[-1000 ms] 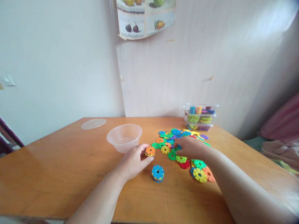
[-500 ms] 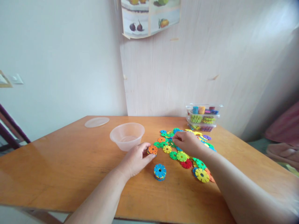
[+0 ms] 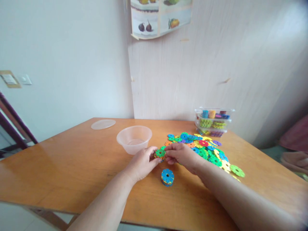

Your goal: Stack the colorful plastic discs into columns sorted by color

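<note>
My left hand (image 3: pixel 143 163) is closed around a small stack of notched plastic discs, with a green disc (image 3: pixel 160 153) on top. The fingertips of my right hand (image 3: pixel 183 156) are pinched together at the right edge of that green disc. Just in front of the hands, a second stack of discs (image 3: pixel 167 177) with a blue one on top stands on the table. Many loose discs (image 3: pixel 213 157) in green, yellow, blue, red, orange and purple lie spread to the right, partly hidden behind my right hand and forearm.
A clear plastic bowl (image 3: pixel 134 139) stands behind my left hand. Its round lid (image 3: pixel 103 124) lies flat toward the far left of the wooden table (image 3: pixel 72 154). Stacked clear boxes (image 3: pixel 214 122) holding colourful pieces stand at the back right, near the wall.
My right hand has come from the loose discs leftward to the stack in my left hand. The stack's top is now green instead of orange. The view has shifted slightly.
</note>
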A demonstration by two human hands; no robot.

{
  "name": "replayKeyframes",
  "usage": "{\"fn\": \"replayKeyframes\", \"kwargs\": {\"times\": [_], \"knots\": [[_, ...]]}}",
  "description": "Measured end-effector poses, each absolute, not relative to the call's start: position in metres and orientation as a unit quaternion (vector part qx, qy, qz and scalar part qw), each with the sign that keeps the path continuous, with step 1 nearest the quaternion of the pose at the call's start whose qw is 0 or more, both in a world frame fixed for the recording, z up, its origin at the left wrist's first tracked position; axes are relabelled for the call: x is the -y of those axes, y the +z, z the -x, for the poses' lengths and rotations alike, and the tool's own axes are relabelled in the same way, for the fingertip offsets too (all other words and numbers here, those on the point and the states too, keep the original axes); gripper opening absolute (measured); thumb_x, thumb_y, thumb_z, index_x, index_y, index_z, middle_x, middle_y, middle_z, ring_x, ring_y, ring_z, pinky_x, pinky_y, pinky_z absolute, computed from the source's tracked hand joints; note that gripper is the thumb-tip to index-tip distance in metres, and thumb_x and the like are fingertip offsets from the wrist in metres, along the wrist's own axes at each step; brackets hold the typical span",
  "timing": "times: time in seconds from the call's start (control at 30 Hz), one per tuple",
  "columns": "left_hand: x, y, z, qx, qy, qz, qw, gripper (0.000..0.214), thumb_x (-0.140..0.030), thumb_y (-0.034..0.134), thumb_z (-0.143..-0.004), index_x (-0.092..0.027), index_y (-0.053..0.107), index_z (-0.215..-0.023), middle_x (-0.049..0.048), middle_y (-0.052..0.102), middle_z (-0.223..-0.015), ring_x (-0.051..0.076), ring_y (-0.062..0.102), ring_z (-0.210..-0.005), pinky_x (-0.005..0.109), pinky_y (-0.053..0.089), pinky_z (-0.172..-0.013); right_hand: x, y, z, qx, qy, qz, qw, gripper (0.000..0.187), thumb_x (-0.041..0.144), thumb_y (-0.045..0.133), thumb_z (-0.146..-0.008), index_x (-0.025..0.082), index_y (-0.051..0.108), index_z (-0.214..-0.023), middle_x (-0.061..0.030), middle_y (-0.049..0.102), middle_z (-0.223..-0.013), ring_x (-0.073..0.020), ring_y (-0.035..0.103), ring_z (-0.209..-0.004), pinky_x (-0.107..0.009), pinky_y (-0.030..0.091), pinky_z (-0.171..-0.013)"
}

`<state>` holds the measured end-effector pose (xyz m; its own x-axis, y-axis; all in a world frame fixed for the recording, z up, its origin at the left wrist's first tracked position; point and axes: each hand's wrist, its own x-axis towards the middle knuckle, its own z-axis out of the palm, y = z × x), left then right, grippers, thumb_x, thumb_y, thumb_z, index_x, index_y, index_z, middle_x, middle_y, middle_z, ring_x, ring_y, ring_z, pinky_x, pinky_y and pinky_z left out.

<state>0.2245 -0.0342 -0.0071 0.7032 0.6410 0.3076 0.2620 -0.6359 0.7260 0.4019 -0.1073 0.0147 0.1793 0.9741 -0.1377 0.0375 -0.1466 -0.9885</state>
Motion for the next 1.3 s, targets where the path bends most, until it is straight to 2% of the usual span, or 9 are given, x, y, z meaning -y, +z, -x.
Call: {"fn": "replayKeyframes", "kwargs": {"times": [0.17,0.27,0.4,0.5,0.63,0.87,1.13,1.3], "knots": [[0.033,-0.007,-0.224,-0.268,0.281,-0.865,0.318,0.027,-0.036,0.063,-0.083,-0.024,0.062,-0.108,0.0027,0.072,-0.099,0.019,0.066,-0.089,0.029,0.049,-0.078,0.107,0.016,-0.405,0.459,0.464,0.594,0.47,0.012,0.017,0.062,-0.077,0.015,0.066,-0.089,-0.001,0.067,-0.066,-0.0109,0.061,-0.06,-0.022,0.052,-0.06],[0.033,-0.008,-0.224,-0.265,0.279,-0.863,0.327,0.028,-0.037,0.062,-0.084,-0.023,0.062,-0.109,0.0026,0.072,-0.098,0.019,0.067,-0.087,0.029,0.049,-0.077,0.106,0.017,-0.422,0.513,0.324,0.663,0.438,0.017,0.019,0.058,-0.077,0.017,0.065,-0.093,0.001,0.064,-0.066,-0.012,0.059,-0.059,-0.023,0.046,-0.055],[0.034,-0.008,-0.224,-0.265,0.283,-0.862,0.326,0.03,-0.037,0.062,-0.084,-0.023,0.061,-0.11,0.0019,0.072,-0.099,0.018,0.067,-0.087,0.028,0.049,-0.078,0.107,0.016,-0.449,0.603,0.076,0.733,0.306,0.012,0.025,0.057,-0.078,0.02,0.067,-0.082,0.0001,0.065,-0.069,-0.0148,0.057,-0.064,-0.025,0.037,-0.055],[0.035,-0.007,-0.224,-0.269,0.287,-0.864,0.316,0.03,-0.038,0.063,-0.083,-0.023,0.062,-0.109,0.0016,0.073,-0.097,0.018,0.066,-0.085,0.028,0.049,-0.076,0.11,0.017,-0.455,0.636,0.032,0.745,0.2,0.017,0.034,0.058,-0.079,0.022,0.069,-0.085,-0.0019,0.069,-0.079,-0.0172,0.059,-0.07,-0.027,0.034,-0.058],[0.035,-0.007,-0.224,-0.265,0.288,-0.867,0.309,0.027,-0.036,0.062,-0.083,-0.023,0.063,-0.107,0.0011,0.073,-0.094,0.017,0.066,-0.084,0.028,0.049,-0.076,0.112,0.017,-0.45,0.638,0.008,0.761,0.12,0.031,0.046,0.063,-0.076,0.023,0.069,-0.096,-0.0048,0.071,-0.093,-0.0213,0.062,-0.079,-0.028,0.032,-0.06],[0.032,-0.01,-0.225,-0.265,0.287,-0.871,0.298,0.029,-0.036,0.062,-0.084,-0.025,0.063,-0.11,0.0015,0.072,-0.1,0.018,0.066,-0.089,0.029,0.049,-0.08,0.107,0.015,-0.445,0.632,0.017,0.767,0.11,0.019,0.038,0.063,-0.076,0.023,0.064,-0.087,-0.004,0.069,-0.092,-0.0194,0.061,-0.078,-0.027,0.031,-0.06],[0.034,-0.01,-0.224,-0.279,0.301,-0.864,0.291,0.041,-0.045,0.065,-0.081,-0.023,0.061,-0.116,0.0034,0.073,-0.104,0.019,0.067,-0.09,0.03,0.05,-0.081,0.107,0.014,-0.442,0.606,-0.01,0.791,0.087,0.03,0.048,0.058,-0.078,0.021,0.062,-0.09,-0.0086,0.068,-0.097,-0.0232,0.062,-0.083,-0.029,0.03,-0.058],[0.032,-0.012,-0.224,-0.275,0.299,-0.867,0.289,0.035,-0.045,0.062,-0.083,-0.024,0.063,-0.11,0.0015,0.073,-0.099,0.018,0.066,-0.087,0.029,0.05,-0.08,0.102,0.011,-0.447,0.612,0.008,0.782,0.114,0.026,0.045,0.064,-0.074,0.021,0.06,-0.082,-0.0064,0.067,-0.09,-0.0205,0.061,-0.077,-0.028,0.032,-0.058]]}}
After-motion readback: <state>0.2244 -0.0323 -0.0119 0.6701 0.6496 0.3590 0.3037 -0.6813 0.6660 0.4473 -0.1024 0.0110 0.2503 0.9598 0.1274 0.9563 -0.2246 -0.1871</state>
